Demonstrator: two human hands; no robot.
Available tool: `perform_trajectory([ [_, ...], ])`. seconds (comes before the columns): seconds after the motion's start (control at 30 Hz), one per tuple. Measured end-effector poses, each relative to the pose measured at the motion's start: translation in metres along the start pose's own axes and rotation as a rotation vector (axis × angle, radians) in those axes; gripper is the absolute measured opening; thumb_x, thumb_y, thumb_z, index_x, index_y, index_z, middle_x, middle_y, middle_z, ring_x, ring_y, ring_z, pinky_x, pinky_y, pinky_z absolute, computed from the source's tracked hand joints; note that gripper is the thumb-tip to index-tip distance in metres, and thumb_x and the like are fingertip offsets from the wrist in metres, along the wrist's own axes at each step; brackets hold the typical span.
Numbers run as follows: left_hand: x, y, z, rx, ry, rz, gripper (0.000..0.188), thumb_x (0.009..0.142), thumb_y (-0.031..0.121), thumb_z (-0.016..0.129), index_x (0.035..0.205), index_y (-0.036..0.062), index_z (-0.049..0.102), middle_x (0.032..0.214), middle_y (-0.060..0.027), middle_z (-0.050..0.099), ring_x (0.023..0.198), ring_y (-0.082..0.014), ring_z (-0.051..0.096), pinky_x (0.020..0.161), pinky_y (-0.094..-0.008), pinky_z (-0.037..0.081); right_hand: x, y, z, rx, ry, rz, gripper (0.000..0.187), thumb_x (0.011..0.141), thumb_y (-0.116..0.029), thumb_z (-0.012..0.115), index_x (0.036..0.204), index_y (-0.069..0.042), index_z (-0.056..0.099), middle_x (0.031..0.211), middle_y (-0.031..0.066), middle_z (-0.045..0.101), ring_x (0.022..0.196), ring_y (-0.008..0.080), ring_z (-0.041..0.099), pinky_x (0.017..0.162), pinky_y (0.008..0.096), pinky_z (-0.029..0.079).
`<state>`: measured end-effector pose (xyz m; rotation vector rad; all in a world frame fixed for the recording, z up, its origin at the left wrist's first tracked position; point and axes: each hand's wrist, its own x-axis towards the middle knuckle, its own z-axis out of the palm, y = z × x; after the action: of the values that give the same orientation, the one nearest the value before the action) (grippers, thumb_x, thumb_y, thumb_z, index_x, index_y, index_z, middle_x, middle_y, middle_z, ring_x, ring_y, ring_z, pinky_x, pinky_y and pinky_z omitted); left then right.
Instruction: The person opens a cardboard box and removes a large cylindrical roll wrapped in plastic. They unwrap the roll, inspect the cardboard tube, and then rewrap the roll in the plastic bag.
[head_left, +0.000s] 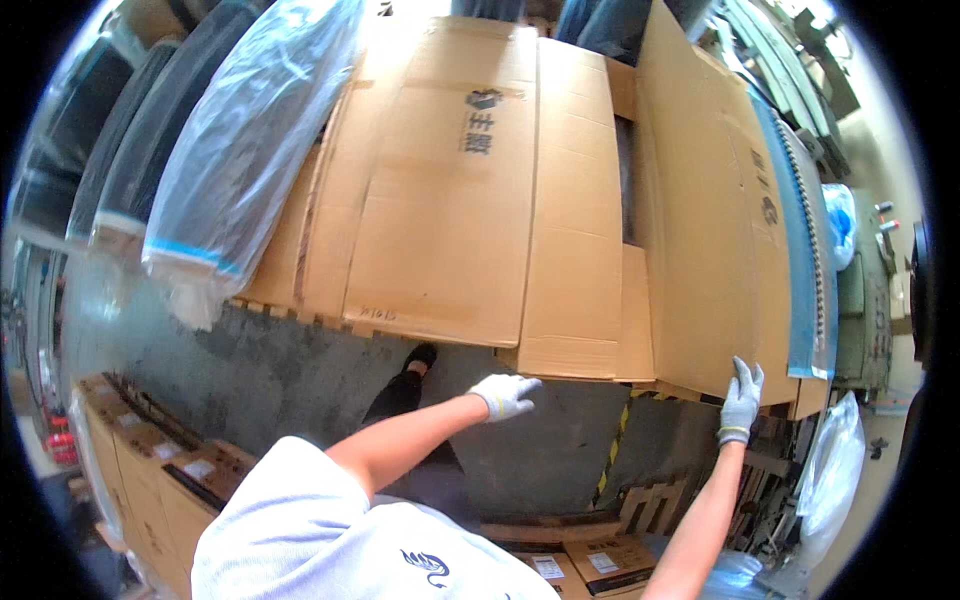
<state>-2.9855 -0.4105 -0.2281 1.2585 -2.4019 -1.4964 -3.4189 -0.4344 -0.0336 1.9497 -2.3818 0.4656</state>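
Note:
Both my hands wear white work gloves. My left hand (505, 393) reaches forward, fingers slightly apart, just below the near edge of a large flattened cardboard sheet (470, 190) lying on a stack. My right hand (741, 399) rests flat with spread fingers against the lower edge of another big cardboard sheet (705, 220) that tilts up at the right. Neither hand clearly grips anything.
A clear plastic bag with a blue stripe (245, 150) lies on the stack's left. Closed cardboard boxes (150, 470) stand at lower left and at lower middle (600, 565). Wooden pallet slats (650, 500) and a yellow-black floor stripe (612, 450) sit below. My foot (420, 357) stands on the dark concrete floor.

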Motion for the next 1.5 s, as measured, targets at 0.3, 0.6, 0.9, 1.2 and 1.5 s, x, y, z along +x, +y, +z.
perform_trajectory([
  [0.3,-0.248,-0.165,-0.005,-0.100,0.055,-0.823,0.061,0.087,0.046,0.057,0.134,0.0079,0.050,0.130,-0.0183,0.057,0.120,-0.0348,0.053,0.100,-0.0398,0.043,-0.131,-0.210,0.156,0.538,-0.380,-0.146,0.036,0.083,-0.006,0.062,0.119,-0.007,0.063,0.135,0.0158,0.050,0.128,0.0298,0.045,0.108,0.0379,0.035],
  [0.6,-0.514,-0.243,0.086,-0.518,0.559,-1.412,0.056,0.088,0.041,0.057,0.128,0.0027,0.056,0.130,-0.0202,0.056,0.122,-0.0346,0.052,0.101,-0.0399,0.041,-0.249,-0.281,0.224,0.550,-1.012,-0.103,0.036,0.089,-0.025,0.058,0.120,-0.007,0.061,0.118,0.0160,0.063,0.112,0.0322,0.058,0.096,0.0371,0.045],
  [0.9,-0.538,-0.282,0.010,-0.521,0.600,-1.202,0.049,0.092,0.034,0.057,0.131,0.0049,0.054,0.133,-0.0150,0.056,0.123,-0.0310,0.052,0.102,-0.0383,0.041,-0.220,-0.493,0.306,0.394,-1.007,-0.181,0.042,0.090,-0.032,0.058,0.124,-0.009,0.057,0.118,0.0165,0.062,0.111,0.0330,0.058,0.095,0.0396,0.045],
  [1.2,-0.527,-0.358,-0.249,-0.623,1.426,-0.587,0.049,0.094,0.023,0.060,0.136,0.0002,0.046,0.122,-0.0113,0.060,0.112,-0.0218,0.057,0.097,-0.0334,0.045,-0.197,-0.759,0.445,0.350,-0.558,0.041,0.083,0.077,-0.043,0.073,0.142,-0.008,0.037,0.127,0.0244,0.049,0.114,0.0404,0.053,0.094,0.0467,0.046],
  [1.5,-0.495,-0.423,-0.348,-1.147,1.617,-0.656,0.048,0.086,0.036,0.071,0.118,0.0017,0.059,0.105,-0.0065,0.063,0.092,-0.0207,0.058,0.083,-0.0368,0.048,-0.165,-0.788,0.460,0.224,-0.700,0.159,0.065,0.074,-0.014,0.068,0.134,-0.003,0.042,0.115,0.0223,0.059,0.102,0.0354,0.062,0.082,0.0425,0.052],
])
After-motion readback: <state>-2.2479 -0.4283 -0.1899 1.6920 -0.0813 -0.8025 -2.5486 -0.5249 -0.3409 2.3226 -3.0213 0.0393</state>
